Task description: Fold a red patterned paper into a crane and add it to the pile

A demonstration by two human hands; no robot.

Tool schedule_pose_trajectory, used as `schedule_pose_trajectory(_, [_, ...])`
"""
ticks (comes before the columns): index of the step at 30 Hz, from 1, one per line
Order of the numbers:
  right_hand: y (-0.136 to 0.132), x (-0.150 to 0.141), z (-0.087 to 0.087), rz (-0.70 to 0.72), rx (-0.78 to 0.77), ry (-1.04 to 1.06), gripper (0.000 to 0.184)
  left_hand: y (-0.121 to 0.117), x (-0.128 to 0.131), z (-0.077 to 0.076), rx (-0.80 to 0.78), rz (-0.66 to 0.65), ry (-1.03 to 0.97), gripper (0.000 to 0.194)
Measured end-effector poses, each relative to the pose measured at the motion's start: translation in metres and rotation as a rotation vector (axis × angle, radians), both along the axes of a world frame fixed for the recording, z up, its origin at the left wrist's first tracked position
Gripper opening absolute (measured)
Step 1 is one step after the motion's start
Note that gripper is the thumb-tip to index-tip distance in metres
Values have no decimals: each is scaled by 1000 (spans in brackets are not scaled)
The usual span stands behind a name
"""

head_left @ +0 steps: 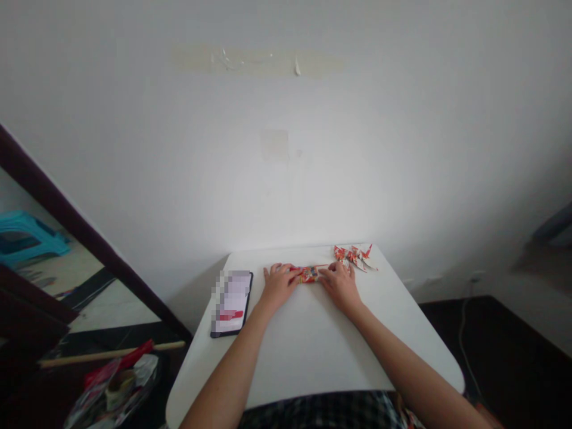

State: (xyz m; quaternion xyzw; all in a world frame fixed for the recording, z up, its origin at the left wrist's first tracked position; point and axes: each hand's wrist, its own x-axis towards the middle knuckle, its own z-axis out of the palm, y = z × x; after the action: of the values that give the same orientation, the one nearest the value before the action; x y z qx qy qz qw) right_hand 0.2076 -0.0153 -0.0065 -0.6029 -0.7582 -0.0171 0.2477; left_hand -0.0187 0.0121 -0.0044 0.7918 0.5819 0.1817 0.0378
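Observation:
A small flat piece of red printed paper (309, 274) lies on the white table, stretched between my two hands. My left hand (279, 285) rests over its left end, thumb and fingers pressing it near the tabletop. At the opposite end, the bent fingers of my right hand (342, 287) press on the paper. Both hands partly cover it, so its full outline is hidden. Just beyond my right hand sit some pointed, folded red-and-white paper shapes (353, 256).
A phone (231, 304) with a lit screen lies left of my left forearm. The white table (308, 357) meets the wall (286, 196) at its far edge. Down on the left are a bin with a plastic liner (118, 393), a wooden stick (111, 354) and a framed mirror (102, 262).

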Motion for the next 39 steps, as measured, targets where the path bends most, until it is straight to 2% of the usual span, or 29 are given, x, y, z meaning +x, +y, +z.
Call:
schedule_pose_trajectory(10, [-2, -1, 3, -17, -53, -25, 31, 2, 0, -7, 15, 3, 10, 32])
schedule_pose_trajectory(21, [-2, -2, -1, -12, -22, -37, 32, 3, 0, -4, -5, 3, -16, 33])
schedule_pose_trajectory(32, [-5, -2, 3, -2, -26, -17, 28, -2, 1, 2, 17, -18, -40, 30])
schedule_pose_trajectory(39, [-2, -3, -2, -11, -22, -3, 30, -3, 1, 3, 15, -13, -43, 29])
